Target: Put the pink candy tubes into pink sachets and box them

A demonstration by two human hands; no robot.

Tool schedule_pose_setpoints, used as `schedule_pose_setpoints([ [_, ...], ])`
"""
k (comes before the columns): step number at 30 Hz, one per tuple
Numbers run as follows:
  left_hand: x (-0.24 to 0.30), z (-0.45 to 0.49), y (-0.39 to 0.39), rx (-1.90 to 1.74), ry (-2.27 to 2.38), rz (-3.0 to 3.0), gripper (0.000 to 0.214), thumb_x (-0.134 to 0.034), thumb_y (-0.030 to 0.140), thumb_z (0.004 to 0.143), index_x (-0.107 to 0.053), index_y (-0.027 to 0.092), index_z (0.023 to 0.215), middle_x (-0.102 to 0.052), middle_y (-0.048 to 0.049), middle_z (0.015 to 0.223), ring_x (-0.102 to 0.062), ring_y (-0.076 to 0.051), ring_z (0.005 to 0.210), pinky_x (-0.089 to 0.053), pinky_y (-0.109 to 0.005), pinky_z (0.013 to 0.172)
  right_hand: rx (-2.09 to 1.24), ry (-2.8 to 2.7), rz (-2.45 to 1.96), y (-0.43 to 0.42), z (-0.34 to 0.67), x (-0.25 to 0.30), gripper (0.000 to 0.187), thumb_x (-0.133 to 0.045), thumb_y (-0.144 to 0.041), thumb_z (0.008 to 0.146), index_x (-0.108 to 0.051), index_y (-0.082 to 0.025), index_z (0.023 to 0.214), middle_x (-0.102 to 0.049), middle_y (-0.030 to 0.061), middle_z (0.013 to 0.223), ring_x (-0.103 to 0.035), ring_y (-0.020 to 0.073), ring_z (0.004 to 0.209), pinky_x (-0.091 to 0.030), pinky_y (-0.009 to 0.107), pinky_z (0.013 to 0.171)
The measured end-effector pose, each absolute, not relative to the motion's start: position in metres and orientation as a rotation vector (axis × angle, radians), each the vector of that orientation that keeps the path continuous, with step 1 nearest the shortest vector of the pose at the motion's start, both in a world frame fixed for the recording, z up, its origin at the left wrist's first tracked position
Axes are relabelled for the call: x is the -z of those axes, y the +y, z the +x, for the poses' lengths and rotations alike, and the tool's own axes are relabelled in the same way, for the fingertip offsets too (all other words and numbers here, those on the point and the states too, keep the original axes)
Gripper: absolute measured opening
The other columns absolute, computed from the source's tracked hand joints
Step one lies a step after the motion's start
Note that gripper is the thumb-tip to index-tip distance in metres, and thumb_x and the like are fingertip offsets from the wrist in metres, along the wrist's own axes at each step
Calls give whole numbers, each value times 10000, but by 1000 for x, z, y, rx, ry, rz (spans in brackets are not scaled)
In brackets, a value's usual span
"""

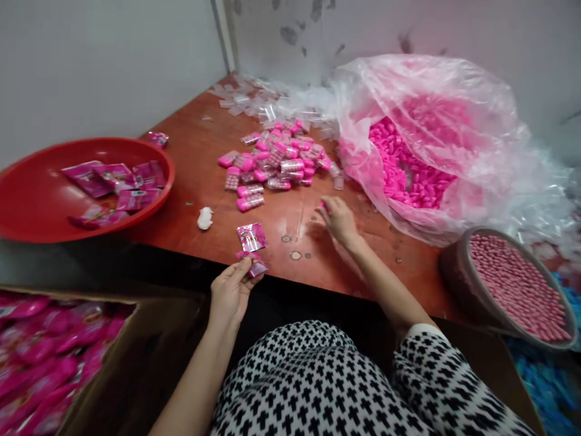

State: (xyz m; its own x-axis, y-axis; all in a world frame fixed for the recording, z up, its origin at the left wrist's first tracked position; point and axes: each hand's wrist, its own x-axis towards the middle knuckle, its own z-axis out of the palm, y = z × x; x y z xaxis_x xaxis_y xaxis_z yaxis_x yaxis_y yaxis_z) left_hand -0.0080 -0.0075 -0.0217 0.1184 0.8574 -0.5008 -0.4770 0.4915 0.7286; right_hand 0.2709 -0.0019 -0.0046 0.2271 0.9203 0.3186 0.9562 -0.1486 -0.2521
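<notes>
My left hand (230,292) is at the table's front edge, its thumb and fingers pinched on a small shiny pink packet (258,268). Just beyond it, another pink foil packet (252,237) lies flat on the wood. My right hand (339,221) hovers over the middle of the table with its fingers drawn together. A small bright pink piece (322,204) shows at its fingertips, too small to name surely. Behind both hands is a heap of clear tubes with pink caps (276,154), filled with pink beads.
On the left stands a red bowl (27,233) with pink packets. A plastic bag (363,66) of pink caps is back right, near loose clear tubes (245,100). A tub (458,272) of pink beads stands right. White crumpled scrap (205,218) lies left; a carton (131,303) sits below.
</notes>
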Motion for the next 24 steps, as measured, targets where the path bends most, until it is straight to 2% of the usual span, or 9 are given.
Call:
schedule_pose_setpoints([
  [3,19,-7,-6,-1026,1025,426,205,-819,200,521,-669,109,628,-684,-28,662,-653,-137,613,-580,-256,576,434,-1380,-2188,-27,339,-31,380,-398,-400,926,-562,-167,1178,-616,149,1105,-534,270,1056,-413,429,908],
  [6,19,-7,-7,-1023,1014,407,229,-832,204,503,-669,100,628,-679,-37,636,-657,-142,610,-576,-249,586,734,-1020,-2257,-37,387,-58,544,-496,-445,867,-473,-102,1288,-503,242,1295,-439,349,1213,-333,551,972],
  [8,20,-6,-8,-1021,1010,399,253,-842,227,500,-664,94,621,-674,-39,629,-647,-128,595,-568,-238,588,759,-1036,-2151,-32,385,-62,522,-507,-419,864,-485,-110,1284,-517,254,1286,-466,319,1200,-351,489,984],
  [11,23,-6,-6,-1028,1025,376,294,-857,260,481,-645,91,596,-655,-27,601,-619,-107,548,-548,-222,556,481,-1352,-1904,-13,330,-46,356,-443,-373,900,-563,-164,1162,-635,147,1064,-603,243,940,-464,413,839],
  [13,24,-7,-3,-1041,1047,356,311,-860,276,475,-636,93,590,-648,-24,592,-606,-103,526,-528,-213,523,218,-1591,-1800,5,277,-29,272,-450,-363,897,-620,-194,1026,-658,102,971,-611,222,878,-482,373,793],
  [16,24,-11,-1,-1076,1064,329,312,-851,296,504,-626,100,596,-637,-19,586,-596,-99,515,-513,-212,505,-104,-1874,-1797,44,207,-7,267,-415,-302,915,-643,-187,993,-667,110,990,-603,223,889,-467,354,808],
  [20,22,-19,-2,-1097,1047,299,285,-829,300,556,-653,99,656,-659,-36,646,-623,-116,566,-534,-231,539,-91,-2253,-1831,95,159,6,353,-344,-195,928,-565,-175,1203,-592,131,1230,-514,268,1074,-415,376,853],
  [24,22,-27,-1,-1126,1007,254,226,-806,243,598,-673,95,706,-687,-58,737,-650,-127,642,-552,-235,584,4,-2457,-1897,118,149,7,375,-292,-156,934,-529,-150,1225,-575,171,1221,-467,291,1100,-362,429,899],
])
